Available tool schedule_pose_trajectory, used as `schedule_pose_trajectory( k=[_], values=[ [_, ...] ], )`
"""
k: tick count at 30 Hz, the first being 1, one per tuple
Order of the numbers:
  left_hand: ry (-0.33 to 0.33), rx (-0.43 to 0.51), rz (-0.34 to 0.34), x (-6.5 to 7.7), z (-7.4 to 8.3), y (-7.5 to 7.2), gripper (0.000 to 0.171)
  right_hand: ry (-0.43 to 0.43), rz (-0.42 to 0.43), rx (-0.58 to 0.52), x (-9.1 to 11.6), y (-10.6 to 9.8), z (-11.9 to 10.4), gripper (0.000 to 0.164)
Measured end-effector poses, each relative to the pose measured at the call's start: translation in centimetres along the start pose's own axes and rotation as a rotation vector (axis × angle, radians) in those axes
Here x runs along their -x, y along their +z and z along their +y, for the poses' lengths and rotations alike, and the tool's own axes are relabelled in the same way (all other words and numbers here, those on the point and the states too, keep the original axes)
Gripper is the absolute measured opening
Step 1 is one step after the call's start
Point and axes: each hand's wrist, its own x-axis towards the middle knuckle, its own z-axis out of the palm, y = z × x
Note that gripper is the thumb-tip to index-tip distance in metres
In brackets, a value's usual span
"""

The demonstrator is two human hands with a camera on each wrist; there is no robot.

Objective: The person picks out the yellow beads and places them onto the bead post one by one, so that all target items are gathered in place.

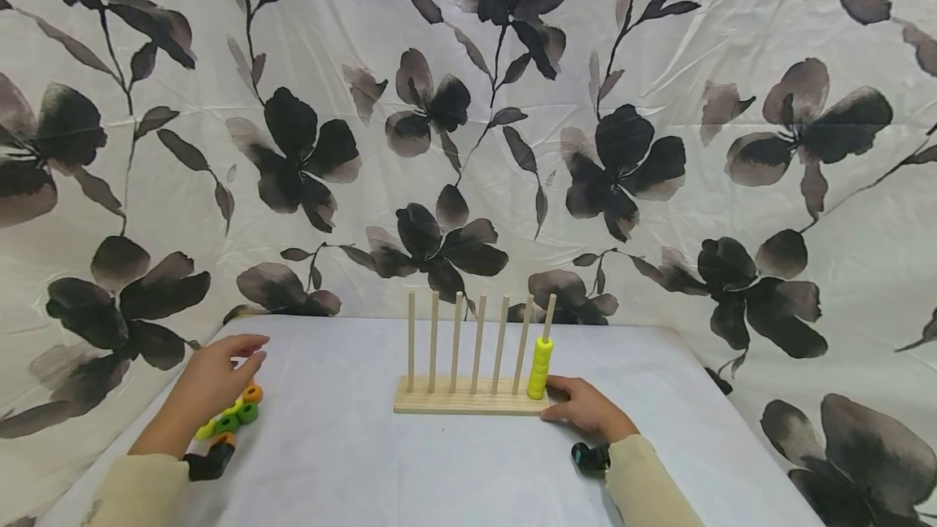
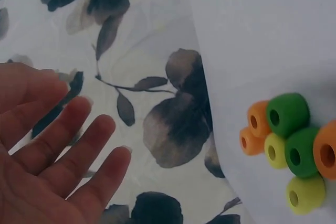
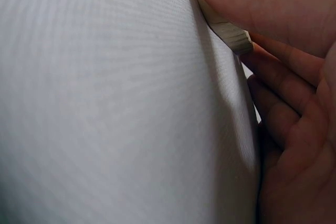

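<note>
A wooden peg stand (image 1: 468,404) with several upright rods stands in the middle of the table in the head view. Its rightmost rod carries a stack of yellow beads (image 1: 539,368); the other rods are bare. My right hand (image 1: 586,405) grips the right end of the base, its thumb in front and its fingers behind; the right wrist view shows the wooden end (image 3: 233,36) between them. At the left, my left hand (image 1: 220,372) hovers with fingers spread, holding nothing. Beside it lie loose beads: orange (image 1: 252,394), green (image 1: 247,413) and yellow (image 1: 205,431).
A white cloth (image 1: 329,446) covers the table. Behind it and at both sides hangs a floral sheet (image 1: 468,161). In the left wrist view, the loose beads, such as a green bead (image 2: 287,115), cluster near the table's left edge.
</note>
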Motion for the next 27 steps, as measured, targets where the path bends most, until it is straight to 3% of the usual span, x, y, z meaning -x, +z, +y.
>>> schedule_pose_trajectory(
  k=[12,20,27],
  values=[
    [-0.094,-0.037,-0.172,-0.3,-3.1,-0.1,0.039,0.016,-0.009,-0.006,-0.2,0.0,0.2,0.074],
    [-0.136,-0.043,-0.24,-0.2,-4.7,-0.1,0.042,0.007,-0.011,-0.006,-0.5,0.0,0.4,0.076],
    [-0.191,-0.035,-0.335,-0.3,-6.0,0.6,0.039,0.012,-0.012,-0.009,-0.5,0.1,0.5,0.076]
  ],
)
